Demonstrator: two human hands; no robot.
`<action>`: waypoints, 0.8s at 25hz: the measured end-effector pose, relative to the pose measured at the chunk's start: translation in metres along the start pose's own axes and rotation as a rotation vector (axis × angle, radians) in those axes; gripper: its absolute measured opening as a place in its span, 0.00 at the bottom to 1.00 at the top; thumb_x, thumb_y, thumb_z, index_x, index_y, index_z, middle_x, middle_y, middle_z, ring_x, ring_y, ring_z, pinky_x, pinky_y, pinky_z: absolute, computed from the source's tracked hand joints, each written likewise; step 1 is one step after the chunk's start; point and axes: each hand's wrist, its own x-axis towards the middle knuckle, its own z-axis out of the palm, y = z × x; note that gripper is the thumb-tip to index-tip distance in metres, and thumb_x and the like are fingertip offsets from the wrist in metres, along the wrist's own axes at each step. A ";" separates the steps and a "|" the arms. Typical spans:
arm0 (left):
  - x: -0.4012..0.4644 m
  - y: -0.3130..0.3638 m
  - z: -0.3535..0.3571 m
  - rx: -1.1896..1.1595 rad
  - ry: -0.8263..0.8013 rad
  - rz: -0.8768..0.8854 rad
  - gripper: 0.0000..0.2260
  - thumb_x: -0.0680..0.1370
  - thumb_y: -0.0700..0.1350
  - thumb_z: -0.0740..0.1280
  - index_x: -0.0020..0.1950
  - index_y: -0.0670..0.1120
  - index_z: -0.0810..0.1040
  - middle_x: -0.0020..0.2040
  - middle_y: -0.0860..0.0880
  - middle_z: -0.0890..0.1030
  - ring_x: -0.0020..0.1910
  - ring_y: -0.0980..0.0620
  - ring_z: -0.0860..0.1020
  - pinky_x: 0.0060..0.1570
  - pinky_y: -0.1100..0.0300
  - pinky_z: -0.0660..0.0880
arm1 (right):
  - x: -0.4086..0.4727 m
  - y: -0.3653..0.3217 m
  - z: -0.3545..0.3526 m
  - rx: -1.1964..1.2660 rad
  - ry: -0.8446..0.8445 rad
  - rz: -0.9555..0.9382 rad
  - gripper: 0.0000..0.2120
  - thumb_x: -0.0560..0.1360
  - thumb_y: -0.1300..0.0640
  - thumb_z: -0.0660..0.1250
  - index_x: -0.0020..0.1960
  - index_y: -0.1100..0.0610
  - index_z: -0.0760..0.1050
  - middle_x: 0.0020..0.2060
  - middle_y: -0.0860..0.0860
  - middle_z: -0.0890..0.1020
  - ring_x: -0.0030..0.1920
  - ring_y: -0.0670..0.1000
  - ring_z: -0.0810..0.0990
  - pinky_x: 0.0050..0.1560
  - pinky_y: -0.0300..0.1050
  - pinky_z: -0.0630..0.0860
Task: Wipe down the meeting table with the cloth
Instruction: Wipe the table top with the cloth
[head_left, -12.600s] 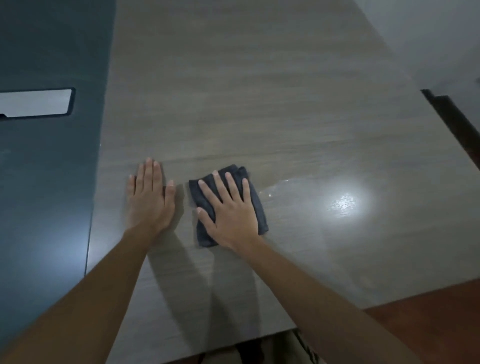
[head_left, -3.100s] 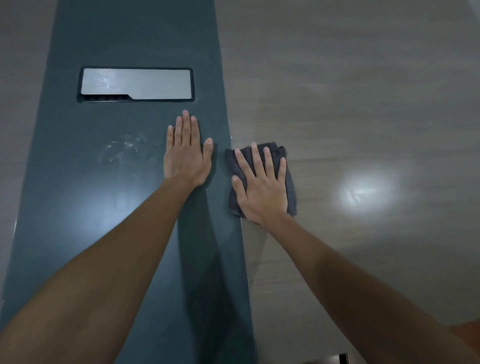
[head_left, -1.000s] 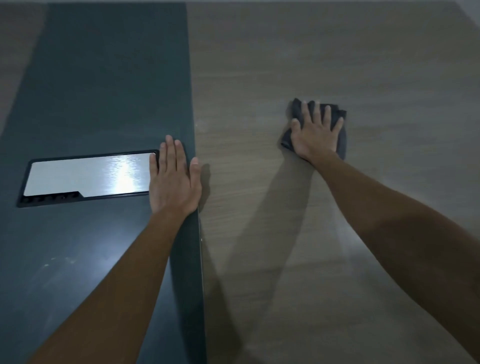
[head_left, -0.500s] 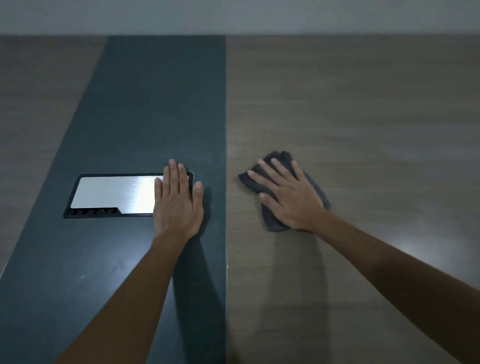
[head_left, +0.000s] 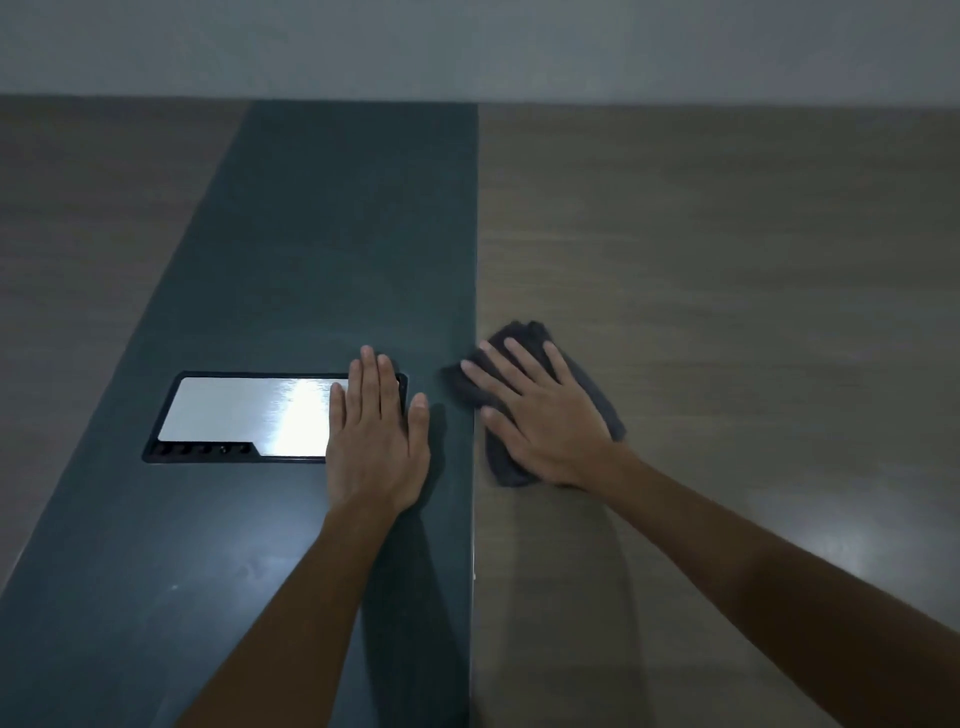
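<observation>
Right hand (head_left: 545, 415) flat, fingers spread, pressing the cloth (head_left: 587, 384) onto the wood table (head_left: 727, 291), just right of the dark strip (head_left: 337, 234); cloth's left corner overlaps the seam. Left hand (head_left: 376, 441) flat, fingers together, resting on the strip, fingertips over the metal plate (head_left: 249, 415). Mid-wipe, by my reading. No wet trail visible, so done versus left cannot be told; far-left wood looks unreached.

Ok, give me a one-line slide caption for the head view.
Right hand presses the dark cloth flat at the table's dark centre strip; left hand rests by the metal cable hatch.
</observation>
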 end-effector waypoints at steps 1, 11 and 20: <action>-0.001 0.000 0.000 -0.004 -0.006 0.000 0.35 0.79 0.60 0.33 0.81 0.42 0.46 0.82 0.45 0.45 0.81 0.50 0.44 0.79 0.50 0.42 | -0.018 0.011 0.000 -0.001 0.003 -0.007 0.28 0.83 0.41 0.44 0.82 0.44 0.55 0.82 0.47 0.58 0.82 0.52 0.53 0.80 0.61 0.49; 0.003 0.002 0.002 -0.019 -0.025 -0.018 0.35 0.79 0.61 0.33 0.81 0.42 0.44 0.82 0.45 0.43 0.81 0.50 0.42 0.79 0.50 0.40 | 0.077 0.010 -0.007 0.032 -0.008 0.254 0.28 0.85 0.43 0.46 0.83 0.47 0.50 0.82 0.48 0.54 0.82 0.54 0.49 0.79 0.64 0.41; -0.005 0.012 0.000 -0.030 -0.025 -0.030 0.35 0.78 0.61 0.31 0.81 0.42 0.42 0.82 0.45 0.42 0.80 0.51 0.41 0.78 0.52 0.38 | 0.052 0.005 -0.006 0.035 0.005 0.287 0.27 0.85 0.45 0.45 0.83 0.46 0.52 0.82 0.47 0.54 0.82 0.53 0.47 0.80 0.62 0.41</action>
